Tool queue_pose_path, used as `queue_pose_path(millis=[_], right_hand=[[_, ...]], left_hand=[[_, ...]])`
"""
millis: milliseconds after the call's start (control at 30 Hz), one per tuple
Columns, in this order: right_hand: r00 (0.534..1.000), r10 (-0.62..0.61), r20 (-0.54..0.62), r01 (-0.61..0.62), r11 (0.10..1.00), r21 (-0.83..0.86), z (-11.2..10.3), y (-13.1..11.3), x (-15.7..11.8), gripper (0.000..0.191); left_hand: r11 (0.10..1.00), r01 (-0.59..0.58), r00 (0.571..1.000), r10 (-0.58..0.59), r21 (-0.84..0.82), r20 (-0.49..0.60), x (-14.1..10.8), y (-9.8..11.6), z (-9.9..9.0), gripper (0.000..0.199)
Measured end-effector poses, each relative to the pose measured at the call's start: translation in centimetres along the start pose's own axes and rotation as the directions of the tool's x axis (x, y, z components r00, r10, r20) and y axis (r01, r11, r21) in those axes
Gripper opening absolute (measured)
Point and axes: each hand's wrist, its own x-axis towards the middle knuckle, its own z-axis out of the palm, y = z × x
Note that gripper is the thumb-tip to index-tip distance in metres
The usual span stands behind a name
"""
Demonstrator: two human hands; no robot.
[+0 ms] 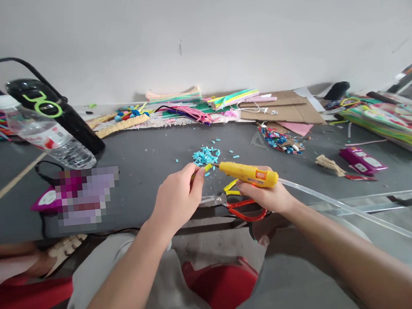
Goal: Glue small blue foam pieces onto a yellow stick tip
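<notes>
Right hand [262, 193] has hold of a yellow plastic glue gun [246, 172], probably light, best held behind its dark nozzle [215, 164]; left hand [179, 191] pinches a small yellow strip [208, 167], likely soft.

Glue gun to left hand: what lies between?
The head view shows a small yellow piece, held in the left hand, sticking out toward the glue gun.

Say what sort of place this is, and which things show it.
Probably a craft workspace: a yellow glue gun in the right hand, red-handled scissors, and bundles of coloured strips.
</notes>
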Motion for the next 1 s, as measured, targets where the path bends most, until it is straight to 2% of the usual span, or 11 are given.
queue_pose_path(millis=[1000], right_hand=[[1.000,-0.014,-0.004,0.014,0.998,-0.058,0.05,0.11,-0.24,0.016]], left_hand=[[1.000,-0.007,1.000,0.007,0.003,0.008,-0.09,0.02,-0.10,0.033]])
